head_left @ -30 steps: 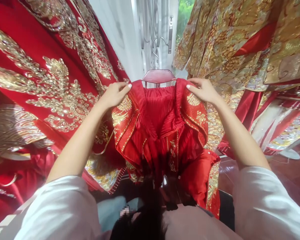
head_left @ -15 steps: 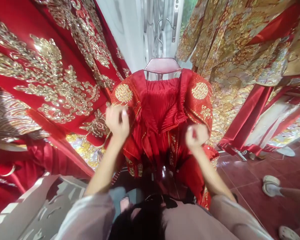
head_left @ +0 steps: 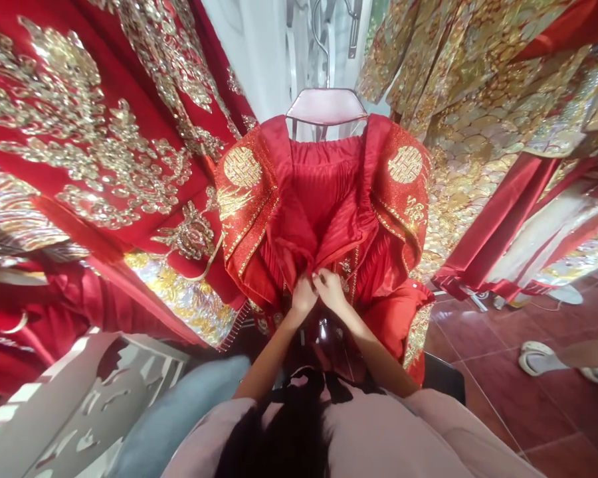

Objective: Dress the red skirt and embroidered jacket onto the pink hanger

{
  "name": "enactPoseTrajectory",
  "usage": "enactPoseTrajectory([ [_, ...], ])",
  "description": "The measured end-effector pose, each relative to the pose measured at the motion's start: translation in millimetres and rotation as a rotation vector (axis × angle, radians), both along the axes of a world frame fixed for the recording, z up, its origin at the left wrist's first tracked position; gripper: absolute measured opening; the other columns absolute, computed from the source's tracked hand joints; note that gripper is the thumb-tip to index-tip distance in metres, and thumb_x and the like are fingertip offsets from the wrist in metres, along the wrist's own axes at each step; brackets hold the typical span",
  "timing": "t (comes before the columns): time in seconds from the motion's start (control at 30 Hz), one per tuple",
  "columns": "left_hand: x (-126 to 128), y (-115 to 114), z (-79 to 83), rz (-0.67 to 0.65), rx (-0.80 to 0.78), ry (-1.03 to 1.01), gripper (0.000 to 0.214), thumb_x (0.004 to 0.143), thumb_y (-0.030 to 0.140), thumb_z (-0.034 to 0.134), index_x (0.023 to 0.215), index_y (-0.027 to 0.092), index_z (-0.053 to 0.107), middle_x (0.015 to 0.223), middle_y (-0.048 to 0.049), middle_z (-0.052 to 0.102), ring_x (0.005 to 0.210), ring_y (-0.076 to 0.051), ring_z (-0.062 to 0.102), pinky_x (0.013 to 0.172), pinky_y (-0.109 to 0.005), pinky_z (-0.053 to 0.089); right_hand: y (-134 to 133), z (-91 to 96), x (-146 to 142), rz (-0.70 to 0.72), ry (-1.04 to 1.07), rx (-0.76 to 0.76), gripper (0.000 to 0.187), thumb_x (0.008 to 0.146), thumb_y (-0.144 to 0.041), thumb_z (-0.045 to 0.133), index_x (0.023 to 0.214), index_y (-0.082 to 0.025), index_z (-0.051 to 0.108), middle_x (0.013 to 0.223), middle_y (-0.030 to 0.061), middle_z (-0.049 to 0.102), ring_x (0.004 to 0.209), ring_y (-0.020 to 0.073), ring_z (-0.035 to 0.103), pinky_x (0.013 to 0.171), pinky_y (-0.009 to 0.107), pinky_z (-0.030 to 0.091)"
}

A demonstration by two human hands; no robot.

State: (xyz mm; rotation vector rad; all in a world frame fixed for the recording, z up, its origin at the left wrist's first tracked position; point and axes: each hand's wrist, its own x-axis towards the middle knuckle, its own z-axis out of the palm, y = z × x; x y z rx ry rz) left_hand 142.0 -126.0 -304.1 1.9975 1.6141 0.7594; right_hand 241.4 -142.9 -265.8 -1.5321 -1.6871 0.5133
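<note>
Both hands meet at the centre front of the red jacket (head_left: 323,192), which hangs from a pink hanger (head_left: 326,106) straight ahead of them and above. The left hand (head_left: 303,297) and the right hand (head_left: 331,290) touch each other. Each is closed in a pinch on the front edge of its own side, where the two edges come together below the open neckline. Whether the fingers hold a button, a loop or only cloth is too small to tell.

The jacket's long axis runs from the hanger down toward the person. The collar is well above the hands, and the hem falls below and behind them, close to the person's chest. Neither hand is nearer than the other, since both sit on the midline. A round gold emblem (head_left: 242,167) lies up and to the left of the hands, and its twin (head_left: 404,164) lies up and to the right.

Further left of the hands hangs a red robe with gold embroidery (head_left: 104,133), and to the right hang gold robes (head_left: 478,99). Down and to the right is the red tiled floor (head_left: 478,392), where another person's sandalled foot (head_left: 535,358) stands well apart. A pale carved panel (head_left: 54,411) lies down and to the left.
</note>
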Motion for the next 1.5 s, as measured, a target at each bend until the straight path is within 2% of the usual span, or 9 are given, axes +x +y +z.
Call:
enactPoseTrajectory([
  [0.1, 8.8, -16.5, -20.5, -0.014, -0.048, -0.012, 0.024, 0.092, 0.017, 0.04, 0.1, 0.012, 0.061, 0.097, -0.0134, 0.068, 0.09, -0.02, 0.066, 0.08, -0.028, 0.051, -31.1, -5.1, 5.4, -0.057, 0.128, 0.018, 0.031, 0.087, -0.037, 0.041, 0.061, -0.02, 0.04, 0.057, -0.0003, 0.05, 0.052, 0.0122, 0.044, 0.056, 0.024, 0.032],
  [0.3, 24.8, -54.0, -53.2, 0.016, -0.16, 0.056, 0.026, 0.094, 0.02, 0.038, 0.108, 0.007, 0.056, 0.085, -0.0148, 0.069, 0.08, -0.022, 0.068, 0.067, -0.027, 0.049, -59.3, -20.6, 15.2, -0.22, 0.086, -0.059, 0.029, 0.083, -0.044, 0.05, 0.066, -0.02, 0.049, 0.065, 0.0019, 0.056, 0.06, 0.0145, 0.051, 0.063, 0.025, 0.036],
  [0.67, 19.3, -59.0, -48.1, 0.041, -0.206, 0.185, 0.037, 0.095, 0.019, 0.036, 0.128, 0.005, 0.046, 0.092, -0.0169, 0.069, 0.088, -0.024, 0.069, 0.071, -0.026, 0.05, -48.7, -19.7, 5.4, -0.239, 0.075, -0.129, 0.023, 0.081, -0.039, 0.052, 0.07, -0.02, 0.059, 0.071, 0.0052, 0.063, 0.064, 0.0171, 0.055, 0.065, 0.027, 0.038],
  [0.9, 13.2, -59.1, -41.9, 0.028, -0.214, 0.247, 0.033, 0.093, 0.015, 0.038, 0.122, 0.006, 0.051, 0.088, -0.0152, 0.07, 0.086, -0.024, 0.069, 0.071, -0.028, 0.05, -45.9, -15.9, -8.5, -0.101, 0.819, -0.388, 0.026, 0.062, -0.038, 0.057, 0.047, -0.018, 0.051, 0.039, -0.0039, 0.04, 0.039, 0.007, 0.033, 0.042, 0.021, 0.024],
  [1.07, 13.2, -58.2, -41.9, 0.019, -0.21, 0.291, 0.031, 0.095, 0.017, 0.034, 0.116, 0.008, 0.055, 0.087, -0.0151, 0.069, 0.085, -0.025, 0.069, 0.071, -0.03, 0.051, -32.2, 21.2, -8.6, -0.057, 1.027, -0.456, 0.019, 0.051, -0.032, 0.056, 0.045, -0.018, 0.045, 0.036, -0.0072, 0.032, 0.032, 0.0026, 0.022, 0.036, 0.019, 0.015],
  [1.17, 12.7, -57.5, -35.3, 0.02, -0.195, 0.297, 0.032, 0.096, 0.021, 0.034, 0.117, 0.009, 0.054, 0.087, -0.0146, 0.068, 0.085, -0.024, 0.068, 0.074, -0.03, 0.051, -22.0, 47.4, -7.2, -0.039, 1.101, -0.419, 0.017, 0.051, -0.03, 0.058, 0.047, -0.016, 0.048, 0.038, -0.0081, 0.033, 0.033, 0.0009, 0.02, 0.035, 0.018, 0.015],
  [1.27, 9.1, -53.4, -16.9, 0.051, -0.115, 0.268, 0.038, 0.094, 0.029, 0.041, 0.124, 0.007, 0.047, 0.11, -0.0199, 0.061, 0.104, -0.026, 0.062, 0.083, -0.032, 0.05, -22.6, 57.8, -12.0, -0.017, 1.142, -0.331, 0.02, 0.058, -0.032, 0.06, 0.051, -0.015, 0.052, 0.039, -0.0079, 0.034, 0.033, 0.0009, 0.022, 0.035, 0.018, 0.015],
  [1.37, 4.4, -45.1, 9.7, 0.195, 0.122, 0.168, 0.052, 0.083, 0.034, 0.058, 0.122, 0.003, 0.045, 0.128, -0.0254, 0.046, 0.121, -0.031, 0.048, 0.095, -0.037, 0.045, -30.0, 51.6, -17.4, 0.01, 1.186, -0.325, 0.023, 0.062, -0.033, 0.062, 0.052, -0.015, 0.053, 0.04, -0.0076, 0.036, 0.033, 0.0007, 0.024, 0.035, 0.018, 0.015],
  [1.5, 4.4, -29.6, 36.2, 0.14, 0.185, 0.215, 0.018, 0.087, 0.02, 0.048, 0.101, 0.012, 0.057, 0.104, -0.0165, 0.059, 0.104, -0.029, 0.056, 0.086, -0.038, 0.048, -32.7, 35.8, -17.4, 0.079, 1.245, -0.366, 0.023, 0.061, -0.033, 0.064, 0.053, -0.015, 0.053, 0.039, -0.0081, 0.035, 0.033, 0.0004, 0.021, 0.035, 0.017, 0.014],
])
